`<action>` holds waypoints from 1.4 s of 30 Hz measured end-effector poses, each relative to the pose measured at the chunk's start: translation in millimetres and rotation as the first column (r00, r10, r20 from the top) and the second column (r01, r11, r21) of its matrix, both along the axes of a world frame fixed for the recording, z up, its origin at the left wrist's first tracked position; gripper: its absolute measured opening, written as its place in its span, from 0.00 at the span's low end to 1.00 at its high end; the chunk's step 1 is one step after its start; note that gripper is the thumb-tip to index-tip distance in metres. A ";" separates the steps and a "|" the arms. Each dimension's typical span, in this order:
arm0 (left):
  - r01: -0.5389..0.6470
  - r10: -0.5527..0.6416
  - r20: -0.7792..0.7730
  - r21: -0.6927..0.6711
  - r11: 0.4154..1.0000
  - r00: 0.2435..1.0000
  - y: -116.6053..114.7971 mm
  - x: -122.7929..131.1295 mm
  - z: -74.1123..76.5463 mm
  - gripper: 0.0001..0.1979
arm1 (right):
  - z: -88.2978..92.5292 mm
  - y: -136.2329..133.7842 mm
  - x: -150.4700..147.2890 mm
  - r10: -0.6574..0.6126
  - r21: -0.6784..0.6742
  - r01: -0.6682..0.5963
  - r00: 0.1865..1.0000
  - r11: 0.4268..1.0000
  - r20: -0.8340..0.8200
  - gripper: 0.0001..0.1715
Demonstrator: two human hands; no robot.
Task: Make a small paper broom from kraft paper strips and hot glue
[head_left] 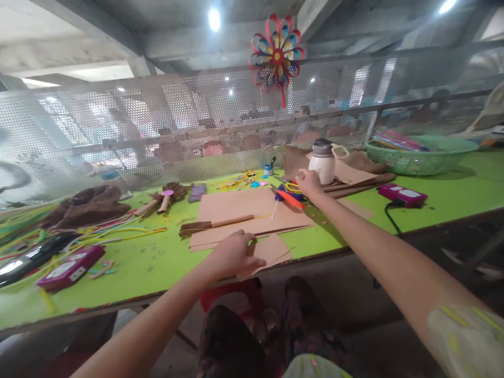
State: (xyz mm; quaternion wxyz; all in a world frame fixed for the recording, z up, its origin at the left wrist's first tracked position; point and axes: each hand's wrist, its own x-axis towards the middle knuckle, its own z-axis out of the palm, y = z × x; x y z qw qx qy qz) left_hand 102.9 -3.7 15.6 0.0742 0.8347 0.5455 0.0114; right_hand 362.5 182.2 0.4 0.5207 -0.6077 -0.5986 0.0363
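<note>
At the table's front edge my left hand (234, 254) has its thumb and fingers about a small piece of brown paper (274, 251). Farther off on the right, my right hand (309, 182) is closed at the yellow handles of a pair of scissors (290, 187). Its fingertips are partly hidden. Just beside the scissors lies a blue and orange tool (290, 199) with a pale tip. Larger brown paper sheets (236, 203) lie between my hands. On them rests a rolled brown paper stem (232, 220) with a pleated, fanned end.
Behind my right hand stands a white bottle (322, 164) with a grey lid. A green basket (417, 157) and a purple power strip (402, 195) are on the right. Another purple strip (72, 268) and coloured cords lie left. A perforated panel (189, 123) runs along the back.
</note>
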 end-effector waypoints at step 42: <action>0.107 0.505 0.860 -0.510 0.853 0.074 83.4 -10.2 -6.2 0.17 | 27.6 11.4 19.9 0.317 -0.127 -0.334 0.939 0.934 -0.137 0.26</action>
